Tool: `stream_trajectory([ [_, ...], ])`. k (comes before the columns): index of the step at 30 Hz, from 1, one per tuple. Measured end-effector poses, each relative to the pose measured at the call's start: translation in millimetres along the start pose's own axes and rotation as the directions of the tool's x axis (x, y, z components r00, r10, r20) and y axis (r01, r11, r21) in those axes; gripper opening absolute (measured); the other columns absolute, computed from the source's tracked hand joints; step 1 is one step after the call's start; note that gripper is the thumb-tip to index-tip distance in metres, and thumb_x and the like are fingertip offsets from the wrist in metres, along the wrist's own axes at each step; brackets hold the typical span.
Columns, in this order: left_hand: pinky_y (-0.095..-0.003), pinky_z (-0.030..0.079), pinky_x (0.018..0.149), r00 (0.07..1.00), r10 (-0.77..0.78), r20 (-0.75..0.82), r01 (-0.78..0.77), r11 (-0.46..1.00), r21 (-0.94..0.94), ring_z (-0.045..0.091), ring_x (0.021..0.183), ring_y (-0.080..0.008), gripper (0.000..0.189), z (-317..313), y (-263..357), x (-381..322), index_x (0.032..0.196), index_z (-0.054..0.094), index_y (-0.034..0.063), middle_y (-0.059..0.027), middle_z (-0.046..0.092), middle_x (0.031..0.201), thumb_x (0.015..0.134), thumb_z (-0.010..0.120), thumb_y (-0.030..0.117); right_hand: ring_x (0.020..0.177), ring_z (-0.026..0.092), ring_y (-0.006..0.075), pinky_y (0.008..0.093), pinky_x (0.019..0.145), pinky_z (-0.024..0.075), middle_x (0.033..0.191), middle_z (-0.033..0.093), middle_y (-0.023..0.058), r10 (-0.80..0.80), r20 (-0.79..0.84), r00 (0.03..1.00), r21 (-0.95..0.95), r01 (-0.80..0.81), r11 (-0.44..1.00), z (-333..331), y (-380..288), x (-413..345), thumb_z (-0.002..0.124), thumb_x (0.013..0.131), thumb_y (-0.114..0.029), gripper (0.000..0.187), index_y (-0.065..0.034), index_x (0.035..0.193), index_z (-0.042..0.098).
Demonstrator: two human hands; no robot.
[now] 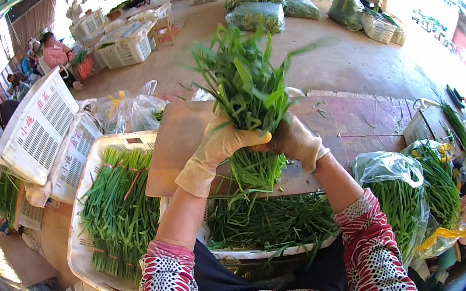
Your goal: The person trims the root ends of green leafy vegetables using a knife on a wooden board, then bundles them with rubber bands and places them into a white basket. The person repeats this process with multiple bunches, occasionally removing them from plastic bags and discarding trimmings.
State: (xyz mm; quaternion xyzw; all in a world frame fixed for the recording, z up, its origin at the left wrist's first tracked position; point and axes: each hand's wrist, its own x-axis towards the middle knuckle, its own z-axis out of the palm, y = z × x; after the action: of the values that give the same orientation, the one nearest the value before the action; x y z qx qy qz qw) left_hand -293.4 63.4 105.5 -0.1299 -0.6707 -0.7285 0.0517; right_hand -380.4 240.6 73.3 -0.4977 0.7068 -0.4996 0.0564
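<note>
Both gloved hands grip one thick bunch of long green leaves, likely garlic chives [246, 84], held upright above a flat board [177, 135]. My left hand [226, 144], in a pale glove, clasps it from the left. Around its right side is my right hand [298, 140], in a darker, soiled glove. Cut-looking ends hang below the hands over the board's near edge. Nearer my body lies a crate [271, 250] of loose green leaves [271, 223]. Left of it, a white plastic crate [73, 241] holds bunches of chives [120, 207] tied with reddish bands.
White crates [38, 129] stack at the left, beside clear plastic bags [128, 111]. At right stand plastic-bagged greens [398, 206] and a long knife-like dark object [456, 96]. Across the floor [315, 61] are filled sacks [256, 15] and several seated people, including one in pink [56, 52].
</note>
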Motion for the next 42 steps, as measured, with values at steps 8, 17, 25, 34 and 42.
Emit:
stream_trajectory([
  [8, -0.0342, 0.052, 0.092, 0.996, 0.079, -0.039, -0.067, 0.966, 0.248, 0.063, 0.103, -0.0162, 0.065, 50, 35, 1, 0.122, 0.065, 0.0046, -0.0031, 0.069, 0.112, 0.064, 0.094, 0.013, 0.123, 0.055, 0.0358, 0.0451, 0.108, 0.0414, 0.131, 0.060, 0.0173, -0.197, -0.136, 0.971, -0.120, 0.181, 0.976, -14, -11, -20, 0.077, 0.082, -0.028, 0.053, -0.0085, 0.129, 0.062],
  [17, -0.0340, 0.056, 0.060, 0.786, 0.223, -0.576, -0.159, 0.974, 0.160, 0.069, 0.067, -0.0212, 0.016, 61, 8, 38, 0.097, 0.070, 0.0000, -0.0080, 0.071, 0.081, 0.081, 0.073, 0.002, 0.125, 0.053, 0.0418, 0.0527, 0.100, 0.0474, 0.145, 0.047, 0.0199, -0.054, -0.205, 0.977, -0.619, -0.087, 0.781, 7, -47, -68, 0.078, 0.080, -0.034, 0.086, -0.0047, 0.148, 0.036],
  [25, -0.0389, 0.062, 0.070, 0.804, 0.252, -0.539, -0.268, 0.962, 0.050, 0.072, 0.074, -0.0266, 0.030, 48, 37, 20, 0.113, 0.066, -0.0045, -0.0167, 0.072, 0.088, 0.091, 0.069, 0.015, 0.119, 0.058, 0.0418, 0.0477, 0.100, 0.0485, 0.130, 0.059, 0.0226, 0.487, -0.427, 0.762, -0.359, -0.637, 0.683, -6, 68, -231, 0.083, 0.077, -0.024, 0.077, -0.0027, 0.141, 0.046],
  [34, -0.0366, 0.063, 0.069, 0.893, 0.295, -0.339, -0.173, 0.922, 0.347, 0.072, 0.075, -0.0231, 0.027, 65, 23, 35, 0.107, 0.069, -0.0016, -0.0127, 0.073, 0.093, 0.081, 0.076, 0.000, 0.126, 0.056, 0.0395, 0.0440, 0.105, 0.0450, 0.134, 0.059, 0.0259, 0.396, -0.622, 0.676, 0.179, -0.369, 0.912, -24, 77, -234, 0.077, 0.083, -0.037, 0.078, 0.0013, 0.143, 0.046],
  [42, -0.0364, 0.062, 0.077, 0.895, 0.289, -0.341, -0.164, 0.922, 0.350, 0.073, 0.079, -0.0239, 0.025, 66, 32, 41, 0.107, 0.070, -0.0049, -0.0131, 0.074, 0.097, 0.086, 0.071, 0.009, 0.119, 0.060, 0.0271, 0.0376, 0.097, 0.0490, 0.131, 0.060, 0.0204, 0.503, -0.506, 0.701, 0.482, -0.254, 0.839, -17, 83, -241, 0.075, 0.090, -0.029, 0.072, -0.0056, 0.149, 0.041],
])
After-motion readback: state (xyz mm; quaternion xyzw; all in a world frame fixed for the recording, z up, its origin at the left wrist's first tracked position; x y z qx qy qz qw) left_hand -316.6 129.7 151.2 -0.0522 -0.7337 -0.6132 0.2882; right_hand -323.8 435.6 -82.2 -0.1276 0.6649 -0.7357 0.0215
